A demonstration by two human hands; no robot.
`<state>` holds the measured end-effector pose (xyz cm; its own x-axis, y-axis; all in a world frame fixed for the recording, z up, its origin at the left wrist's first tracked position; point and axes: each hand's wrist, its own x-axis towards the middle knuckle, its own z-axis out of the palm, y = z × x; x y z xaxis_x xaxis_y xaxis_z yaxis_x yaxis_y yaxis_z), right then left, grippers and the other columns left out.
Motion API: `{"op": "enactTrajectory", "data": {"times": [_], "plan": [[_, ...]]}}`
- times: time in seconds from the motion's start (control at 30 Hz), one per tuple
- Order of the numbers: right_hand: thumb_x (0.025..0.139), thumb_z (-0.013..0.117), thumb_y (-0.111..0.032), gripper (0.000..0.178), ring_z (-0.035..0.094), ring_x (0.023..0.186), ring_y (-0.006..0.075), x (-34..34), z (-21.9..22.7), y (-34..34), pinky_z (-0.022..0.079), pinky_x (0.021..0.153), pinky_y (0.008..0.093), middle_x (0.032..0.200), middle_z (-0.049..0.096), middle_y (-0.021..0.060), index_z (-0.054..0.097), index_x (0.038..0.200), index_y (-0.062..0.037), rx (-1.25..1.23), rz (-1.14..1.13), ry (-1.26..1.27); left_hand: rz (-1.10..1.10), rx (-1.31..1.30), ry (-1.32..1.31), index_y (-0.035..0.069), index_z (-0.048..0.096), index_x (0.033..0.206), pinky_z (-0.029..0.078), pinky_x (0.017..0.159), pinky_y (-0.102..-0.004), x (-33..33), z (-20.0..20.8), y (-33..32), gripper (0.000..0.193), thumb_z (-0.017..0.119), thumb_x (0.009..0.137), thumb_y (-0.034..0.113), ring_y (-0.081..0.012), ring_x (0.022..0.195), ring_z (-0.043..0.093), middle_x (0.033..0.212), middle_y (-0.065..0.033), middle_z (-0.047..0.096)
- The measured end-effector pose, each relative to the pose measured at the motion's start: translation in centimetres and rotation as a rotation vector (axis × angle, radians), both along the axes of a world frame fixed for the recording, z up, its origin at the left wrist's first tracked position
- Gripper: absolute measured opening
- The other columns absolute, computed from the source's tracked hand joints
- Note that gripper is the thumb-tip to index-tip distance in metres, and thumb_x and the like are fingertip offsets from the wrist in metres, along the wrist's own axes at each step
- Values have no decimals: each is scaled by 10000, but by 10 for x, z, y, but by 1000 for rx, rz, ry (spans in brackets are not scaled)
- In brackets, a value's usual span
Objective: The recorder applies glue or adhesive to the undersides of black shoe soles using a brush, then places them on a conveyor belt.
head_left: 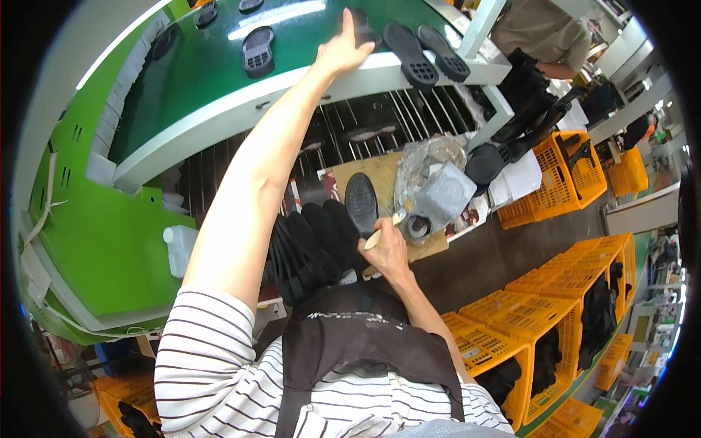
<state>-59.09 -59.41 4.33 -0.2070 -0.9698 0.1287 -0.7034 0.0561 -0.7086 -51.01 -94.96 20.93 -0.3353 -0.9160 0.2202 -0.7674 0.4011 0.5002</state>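
Note:
My left hand (pixel 343 52) reaches far out over the green conveyor belt (pixel 182 95). Its index finger and thumb spread around a black shoe sole (pixel 362 26), which looks blurred; other fingers are hidden. Closed around the pale handle of a brush (pixel 374 238) is my right hand (pixel 388 254), low in front of my body. The brush's head points at a round, glue-smeared opening (pixel 418 227) of a translucent plastic container (pixel 444 196) lying tilted. Left of the brush, a black sole (pixel 361 203) lies on brown cardboard.
Other soles (pixel 258 52) lie on the belt, a pair (pixel 411 55) at its near edge. Black shoe parts (pixel 310 241) stand in a row left of my right hand. Orange crates (pixel 511 314) line the right. A white jug (pixel 179 250) stands left; another person (pixel 540 36) is at far right.

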Motion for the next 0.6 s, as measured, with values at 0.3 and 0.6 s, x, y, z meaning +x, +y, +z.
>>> {"op": "enactTrajectory", "data": {"times": [0.3,0.6], "plan": [[659,714,-123,396,575,775,403,-1,-22,0,462,695,500,781,574,206,477,970,-58,-38,3,86,145,-166,95,-28,49,1481,471,912,-456,6,-5,24,1001,614,816,462,-449,1010,606,1078,-303,620],[694,673,-107,324,580,792,416,-5,-48,-30,471,692,508,788,589,219,492,957,-48,-32,10,267,-6,-664,-240,0,397,1355,399,992,-448,37,-50,76,706,652,802,357,-373,1174,522,1216,-230,566]]}}
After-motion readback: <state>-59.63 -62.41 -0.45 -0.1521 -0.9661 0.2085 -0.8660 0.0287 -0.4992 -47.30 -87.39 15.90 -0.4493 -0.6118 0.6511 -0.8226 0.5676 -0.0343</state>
